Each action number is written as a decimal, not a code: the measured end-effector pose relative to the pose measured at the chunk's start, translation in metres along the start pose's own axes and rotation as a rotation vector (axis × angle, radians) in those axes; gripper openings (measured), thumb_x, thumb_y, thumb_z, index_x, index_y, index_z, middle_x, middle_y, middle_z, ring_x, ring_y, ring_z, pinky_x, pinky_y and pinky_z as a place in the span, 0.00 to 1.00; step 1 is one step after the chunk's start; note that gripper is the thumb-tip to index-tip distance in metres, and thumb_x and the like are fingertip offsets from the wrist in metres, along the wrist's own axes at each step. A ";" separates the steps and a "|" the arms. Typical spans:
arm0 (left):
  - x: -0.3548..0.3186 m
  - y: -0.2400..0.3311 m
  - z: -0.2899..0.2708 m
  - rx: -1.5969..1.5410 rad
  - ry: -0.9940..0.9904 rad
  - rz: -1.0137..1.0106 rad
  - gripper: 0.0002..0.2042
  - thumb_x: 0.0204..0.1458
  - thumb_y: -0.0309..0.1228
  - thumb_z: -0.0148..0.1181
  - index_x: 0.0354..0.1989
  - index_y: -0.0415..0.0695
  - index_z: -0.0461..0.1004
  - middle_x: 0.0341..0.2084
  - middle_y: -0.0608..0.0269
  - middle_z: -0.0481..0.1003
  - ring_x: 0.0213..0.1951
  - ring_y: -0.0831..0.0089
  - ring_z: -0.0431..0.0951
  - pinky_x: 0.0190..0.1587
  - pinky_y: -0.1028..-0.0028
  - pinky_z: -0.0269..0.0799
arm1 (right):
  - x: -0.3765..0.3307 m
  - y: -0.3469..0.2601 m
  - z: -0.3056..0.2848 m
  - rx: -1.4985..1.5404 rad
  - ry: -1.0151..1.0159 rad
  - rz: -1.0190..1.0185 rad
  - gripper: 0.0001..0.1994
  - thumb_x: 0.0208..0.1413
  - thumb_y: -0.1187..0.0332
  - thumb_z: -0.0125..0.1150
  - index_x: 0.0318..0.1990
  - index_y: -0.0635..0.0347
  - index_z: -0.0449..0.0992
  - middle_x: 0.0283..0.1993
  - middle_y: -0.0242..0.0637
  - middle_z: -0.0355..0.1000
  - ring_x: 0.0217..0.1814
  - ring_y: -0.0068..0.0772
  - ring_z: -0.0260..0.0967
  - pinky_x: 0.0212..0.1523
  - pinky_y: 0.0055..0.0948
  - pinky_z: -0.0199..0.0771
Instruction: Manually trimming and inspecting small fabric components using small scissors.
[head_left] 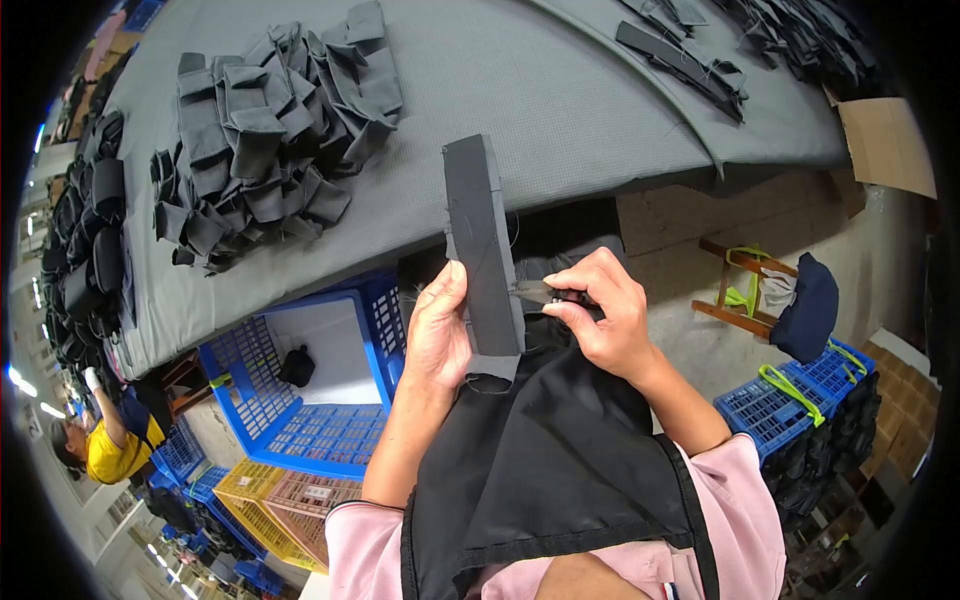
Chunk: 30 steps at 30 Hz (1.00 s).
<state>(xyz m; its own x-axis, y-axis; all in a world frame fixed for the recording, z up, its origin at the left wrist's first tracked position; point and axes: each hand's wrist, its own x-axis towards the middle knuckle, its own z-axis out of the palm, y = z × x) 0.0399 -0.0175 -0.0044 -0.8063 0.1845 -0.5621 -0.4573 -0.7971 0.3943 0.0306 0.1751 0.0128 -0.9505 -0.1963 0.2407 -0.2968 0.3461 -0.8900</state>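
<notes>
A long dark grey fabric strip point(478, 240) stretches from my lap up to the table's edge. Its borders are frayed, with loose threads along them. My left hand point(440, 318) grips the strip's left side, thumb on top. Pinched in my right hand point(606, 308) are small thread snips point(545, 293), whose blades meet the strip's right edge. Whether the blades are apart is too small to tell. Beyond my left hand, a heap of similar grey fabric pieces point(265, 130) lies on the cloth-covered table point(520, 95).
A blue plastic crate point(330, 440) holding a small black item stands below the table at left. More dark strips point(680, 65) lie at the far right, near a cardboard box point(887, 145). A wooden stool point(735, 290) is at right. Another person in yellow point(115, 450) works at far left.
</notes>
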 end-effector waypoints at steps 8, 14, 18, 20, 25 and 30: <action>-0.002 0.001 0.001 0.067 -0.014 0.007 0.15 0.61 0.34 0.46 0.49 0.36 0.67 0.40 0.57 0.75 0.39 0.69 0.78 0.43 0.70 0.76 | 0.001 -0.005 -0.005 -0.158 -0.016 -0.066 0.11 0.36 0.76 0.68 0.32 0.60 0.75 0.26 0.36 0.67 0.23 0.36 0.66 0.24 0.29 0.66; -0.006 0.002 0.005 0.056 -0.071 0.009 0.14 0.60 0.33 0.49 0.48 0.37 0.68 0.41 0.60 0.74 0.41 0.73 0.76 0.45 0.72 0.75 | 0.003 -0.013 -0.005 -0.083 0.057 -0.024 0.10 0.36 0.76 0.68 0.30 0.61 0.75 0.26 0.36 0.67 0.23 0.36 0.65 0.23 0.29 0.66; -0.009 0.004 0.006 0.044 -0.091 -0.022 0.14 0.57 0.31 0.53 0.49 0.39 0.67 0.42 0.61 0.74 0.44 0.73 0.75 0.48 0.71 0.73 | 0.006 -0.015 -0.009 -0.121 -0.004 -0.031 0.10 0.39 0.77 0.66 0.31 0.63 0.74 0.26 0.37 0.66 0.23 0.34 0.66 0.23 0.28 0.66; -0.011 0.003 0.006 0.014 -0.039 -0.017 0.14 0.58 0.32 0.50 0.50 0.38 0.66 0.42 0.57 0.73 0.43 0.68 0.76 0.47 0.66 0.74 | 0.008 -0.015 -0.007 -0.109 0.042 -0.079 0.09 0.40 0.77 0.66 0.32 0.63 0.74 0.26 0.37 0.65 0.23 0.34 0.66 0.23 0.27 0.66; -0.011 0.004 0.007 0.009 -0.104 -0.076 0.14 0.57 0.30 0.52 0.51 0.40 0.66 0.43 0.58 0.73 0.46 0.69 0.75 0.50 0.69 0.72 | 0.015 -0.009 -0.004 -0.125 0.007 0.010 0.09 0.41 0.76 0.65 0.32 0.64 0.73 0.28 0.36 0.64 0.23 0.32 0.66 0.23 0.28 0.66; -0.012 -0.001 0.000 -0.084 -0.108 -0.131 0.17 0.59 0.35 0.47 0.52 0.37 0.62 0.43 0.47 0.72 0.41 0.55 0.77 0.43 0.54 0.76 | 0.025 -0.005 0.003 -0.060 0.002 0.102 0.08 0.42 0.80 0.63 0.33 0.65 0.73 0.28 0.34 0.64 0.25 0.23 0.62 0.26 0.22 0.64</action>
<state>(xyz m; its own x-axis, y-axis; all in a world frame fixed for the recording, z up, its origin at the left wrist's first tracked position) 0.0500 -0.0187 0.0025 -0.7797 0.3471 -0.5211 -0.5316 -0.8067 0.2581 0.0089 0.1656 0.0219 -0.9762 -0.1558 0.1506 -0.2034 0.4182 -0.8853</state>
